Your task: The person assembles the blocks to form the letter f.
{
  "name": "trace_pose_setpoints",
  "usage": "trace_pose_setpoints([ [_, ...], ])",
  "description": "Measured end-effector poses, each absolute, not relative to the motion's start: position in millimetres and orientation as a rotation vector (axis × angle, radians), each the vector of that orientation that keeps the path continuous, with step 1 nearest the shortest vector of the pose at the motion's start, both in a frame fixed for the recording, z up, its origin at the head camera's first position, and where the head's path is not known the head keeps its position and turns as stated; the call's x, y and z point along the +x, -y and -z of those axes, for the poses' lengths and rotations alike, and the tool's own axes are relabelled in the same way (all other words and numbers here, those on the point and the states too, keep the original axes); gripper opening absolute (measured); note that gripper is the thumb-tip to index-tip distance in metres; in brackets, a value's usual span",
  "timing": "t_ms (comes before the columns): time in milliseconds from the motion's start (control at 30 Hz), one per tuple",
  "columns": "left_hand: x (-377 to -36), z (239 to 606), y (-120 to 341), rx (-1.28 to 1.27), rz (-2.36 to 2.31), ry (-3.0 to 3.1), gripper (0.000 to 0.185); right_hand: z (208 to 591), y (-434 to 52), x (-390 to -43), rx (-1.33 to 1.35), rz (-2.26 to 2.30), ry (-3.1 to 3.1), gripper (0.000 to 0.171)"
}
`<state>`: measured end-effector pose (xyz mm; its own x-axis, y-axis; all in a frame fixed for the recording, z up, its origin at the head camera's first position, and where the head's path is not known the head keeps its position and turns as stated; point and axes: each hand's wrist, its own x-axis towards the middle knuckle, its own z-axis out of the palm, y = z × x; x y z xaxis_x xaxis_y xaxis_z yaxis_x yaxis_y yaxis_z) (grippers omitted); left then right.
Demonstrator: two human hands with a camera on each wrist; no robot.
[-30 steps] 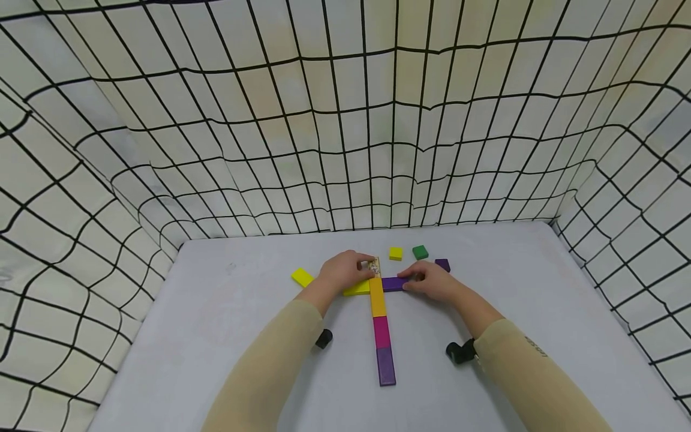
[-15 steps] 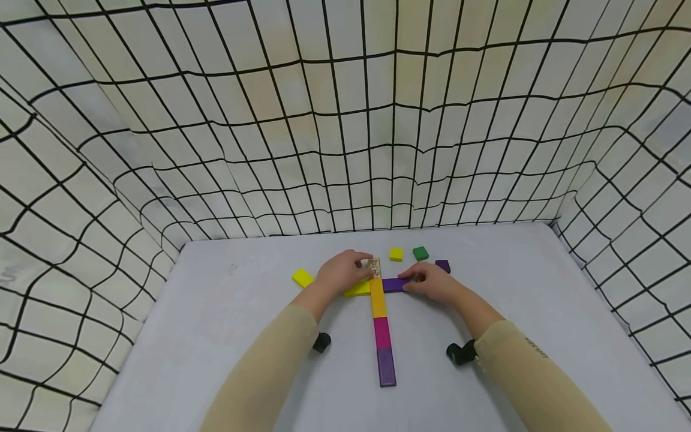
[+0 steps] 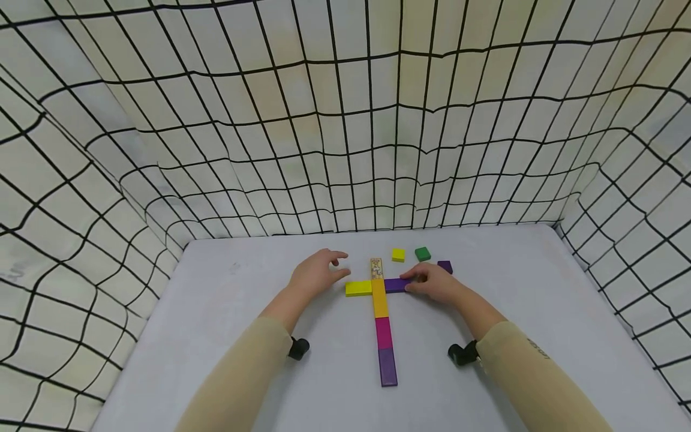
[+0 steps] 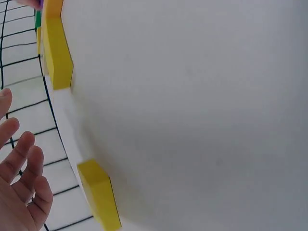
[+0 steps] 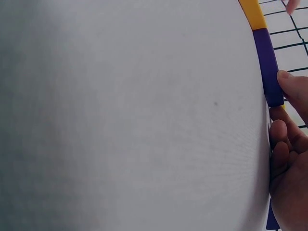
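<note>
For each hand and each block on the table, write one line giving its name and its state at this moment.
left hand: open, holding nothing
right hand: fingers pinch the purple bar
purple bar: flat, touching the long strip
yellow bar: flat, free
long strip: flat, free
green square: flat, apart

Both forearms in beige sleeves reach up from lower edge of head view toward frame centre. Left hand (image 3: 313, 275) left of centre, palm down, fingers loosely spread and relaxed, gripping nothing; fingers (image 4: 21, 159) at lower left of left wrist view. Right hand (image 3: 432, 282) right of centre, fingers (image 5: 288, 139) curled, thumb and fingertips pinching. Black wrist mounts under both sleeves.
</note>
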<state>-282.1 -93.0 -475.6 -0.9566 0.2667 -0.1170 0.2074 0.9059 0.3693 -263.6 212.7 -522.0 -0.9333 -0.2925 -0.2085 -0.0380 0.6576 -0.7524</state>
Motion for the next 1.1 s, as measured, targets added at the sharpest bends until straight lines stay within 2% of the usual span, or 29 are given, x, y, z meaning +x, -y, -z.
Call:
trace_pose_setpoints([
  [467, -266.5, 463.6, 145.5, 0.225, -0.55, -2.933, 0.049, 524.6, -213.9, -262.6, -0.239, 1.137, -2.577, 0.027],
  [867, -262.5, 477.8, 156.0, 0.037, -0.508, -2.858, 0.062, 526.4, -214.5, -262.8, -0.244, 1.157, -2.577, 0.027],
  [1100, -269.7, 486.1, 155.8, 0.067, -0.538, -2.853, 0.06, 526.5, -214.3, -262.8, -0.249, 1.172, -2.574, 0.027],
])
